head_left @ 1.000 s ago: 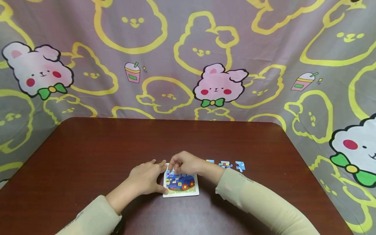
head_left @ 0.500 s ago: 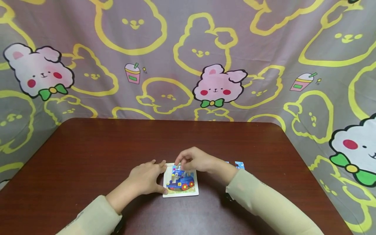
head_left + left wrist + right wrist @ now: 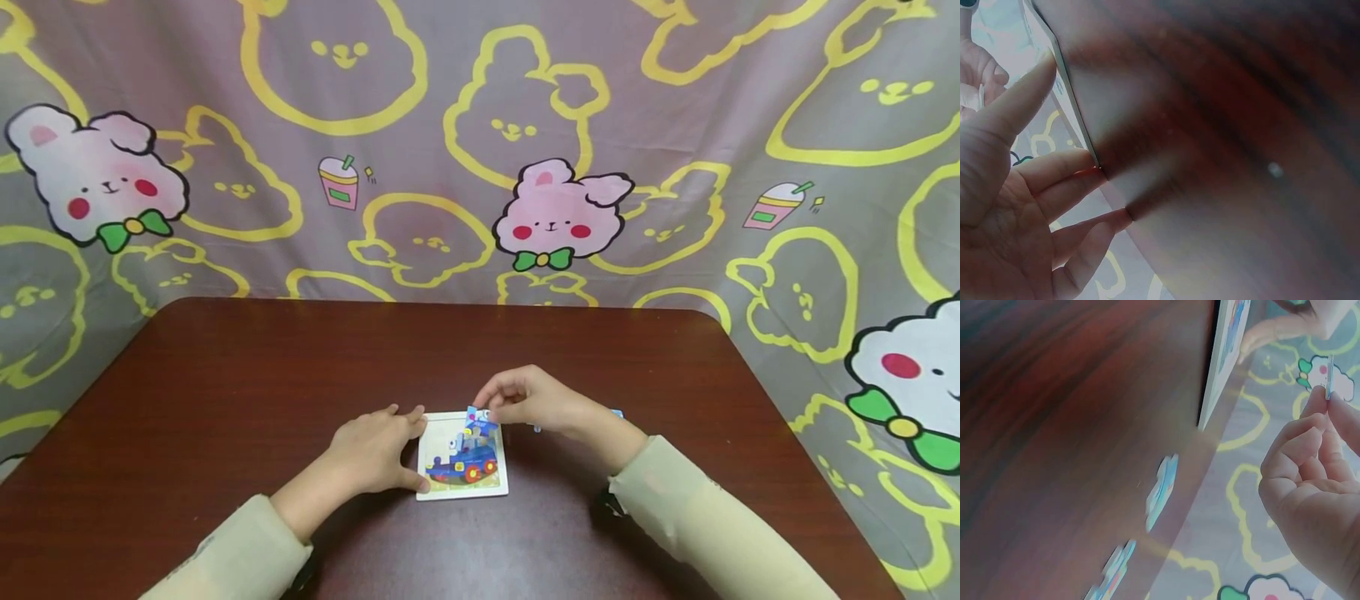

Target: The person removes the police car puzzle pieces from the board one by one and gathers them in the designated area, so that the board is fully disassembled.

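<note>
A square puzzle board (image 3: 480, 496) with a pale rim lies flat on the table. Its lower part shows a blue train (image 3: 468, 465) with red and yellow wheels; bare pale backing shows at upper left. My left hand (image 3: 372, 454) spans the board's left side with spread, fairly straight fingers, the thumb at the near corner and the fingers at the far one. My right hand (image 3: 536, 400) pinches a blue jigsaw piece (image 3: 482, 421) between thumb and index finger over the board's far right corner. In the right wrist view that piece (image 3: 1330, 376) appears edge-on.
Loose jigsaw pieces (image 3: 1162, 492) lie on the dark red table (image 3: 300, 358) to the right of the board, mostly hidden behind my right hand in the head view. A patterned cloth (image 3: 427, 150) hangs behind the table.
My right hand has moved right across the board with the jigsaw piece, uncovering pale backing at upper left. My left hand has stayed at the board's left side.
</note>
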The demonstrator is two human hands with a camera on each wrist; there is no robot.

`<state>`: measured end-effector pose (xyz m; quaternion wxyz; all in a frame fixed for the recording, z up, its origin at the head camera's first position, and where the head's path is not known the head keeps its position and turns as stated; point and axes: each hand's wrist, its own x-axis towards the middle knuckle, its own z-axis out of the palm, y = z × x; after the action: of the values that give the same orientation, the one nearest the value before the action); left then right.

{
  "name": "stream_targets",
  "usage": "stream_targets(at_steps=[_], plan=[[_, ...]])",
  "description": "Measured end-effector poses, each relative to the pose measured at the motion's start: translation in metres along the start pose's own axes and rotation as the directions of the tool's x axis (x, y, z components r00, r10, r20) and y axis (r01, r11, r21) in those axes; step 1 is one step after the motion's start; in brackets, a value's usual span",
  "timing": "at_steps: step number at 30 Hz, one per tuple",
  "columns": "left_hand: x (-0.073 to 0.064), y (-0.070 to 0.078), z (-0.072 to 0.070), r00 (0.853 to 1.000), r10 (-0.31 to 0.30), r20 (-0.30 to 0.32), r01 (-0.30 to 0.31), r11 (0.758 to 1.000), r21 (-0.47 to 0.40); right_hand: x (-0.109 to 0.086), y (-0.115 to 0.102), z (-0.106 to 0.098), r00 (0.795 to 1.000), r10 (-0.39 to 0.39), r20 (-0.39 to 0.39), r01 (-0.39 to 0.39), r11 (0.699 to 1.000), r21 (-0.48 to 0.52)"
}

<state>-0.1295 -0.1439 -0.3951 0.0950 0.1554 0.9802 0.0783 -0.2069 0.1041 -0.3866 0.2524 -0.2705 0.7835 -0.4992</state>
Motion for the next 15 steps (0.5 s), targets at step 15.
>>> stream_targets(at_steps=[15], plan=[[-0.001,0.000,0.000,1.000,0.007,-0.002,-0.007,1.000,0.001,-0.037,0.021,-0.023,1.000,-0.019,-0.003,0.019,1.000,-0.018]])
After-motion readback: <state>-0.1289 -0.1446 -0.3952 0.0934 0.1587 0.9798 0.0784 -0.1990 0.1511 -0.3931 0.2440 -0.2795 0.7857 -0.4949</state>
